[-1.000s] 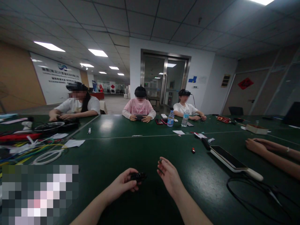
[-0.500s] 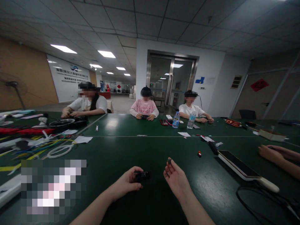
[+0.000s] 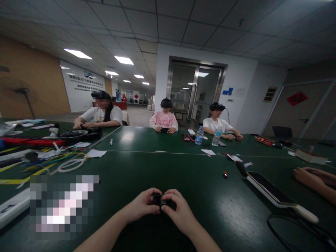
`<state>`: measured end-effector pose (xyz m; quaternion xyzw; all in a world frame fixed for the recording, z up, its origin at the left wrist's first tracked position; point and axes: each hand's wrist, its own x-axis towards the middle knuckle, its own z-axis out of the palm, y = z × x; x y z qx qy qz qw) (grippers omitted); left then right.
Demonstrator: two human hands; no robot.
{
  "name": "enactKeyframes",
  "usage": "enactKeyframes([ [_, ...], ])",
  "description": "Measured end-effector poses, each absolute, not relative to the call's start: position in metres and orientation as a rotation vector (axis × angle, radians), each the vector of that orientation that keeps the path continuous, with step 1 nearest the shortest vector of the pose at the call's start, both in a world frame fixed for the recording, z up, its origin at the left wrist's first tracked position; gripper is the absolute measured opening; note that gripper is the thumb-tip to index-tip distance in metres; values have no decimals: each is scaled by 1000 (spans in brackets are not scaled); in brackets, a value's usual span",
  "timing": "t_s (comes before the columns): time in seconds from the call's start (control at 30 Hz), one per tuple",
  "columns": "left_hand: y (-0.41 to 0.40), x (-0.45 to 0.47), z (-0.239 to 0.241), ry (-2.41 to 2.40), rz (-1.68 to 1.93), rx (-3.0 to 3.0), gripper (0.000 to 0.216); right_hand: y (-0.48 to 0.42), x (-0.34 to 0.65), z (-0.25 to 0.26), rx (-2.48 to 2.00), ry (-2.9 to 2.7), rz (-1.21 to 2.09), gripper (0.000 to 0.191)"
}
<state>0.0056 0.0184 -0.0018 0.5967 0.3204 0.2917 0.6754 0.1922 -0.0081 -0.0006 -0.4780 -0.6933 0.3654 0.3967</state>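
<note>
Low in the middle of the view, both my hands meet around a small black object (image 3: 158, 198), whose kind I cannot make out. My left hand (image 3: 141, 206) grips its left end between thumb and fingers. From the other side my right hand (image 3: 181, 210) closes over the right end, thumb in front and fingertips on top. The fingers cover much of the object. Any small piece inside the right hand is hidden. Below lies the dark green tabletop (image 3: 126, 175).
On the right are a long device with a dark flat top (image 3: 271, 187), a black cable (image 3: 275, 232) and a co-worker's hands (image 3: 312, 176). A small red-topped item (image 3: 225, 174) and two bottles (image 3: 199, 135) stand farther off. Coiled white cable (image 3: 71, 165) lies left. Three people sit opposite.
My right hand, which held up a small dark piece, has come down and left to the black object. My left hand still grips that object. The view has shifted slightly.
</note>
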Motion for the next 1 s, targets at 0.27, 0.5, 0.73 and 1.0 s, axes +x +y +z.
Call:
enactKeyframes([
  [0.27, 18, 5, -1, 740, 664, 1348, 42, -13, 188, 6, -1283, -1901, 807, 16],
  [0.5, 16, 6, 0, 759, 681, 1331, 38, -14, 196, 2, -1175, -1839, 942, 38],
  [0.73, 18, 5, -1, 778, 699, 1334, 36, -10, 198, -3, -1077, -1844, 907, 19],
  [1.0, 19, 5, -4, 792, 727, 1331, 41, -11, 197, 4, -1143, -1888, 894, 19],
])
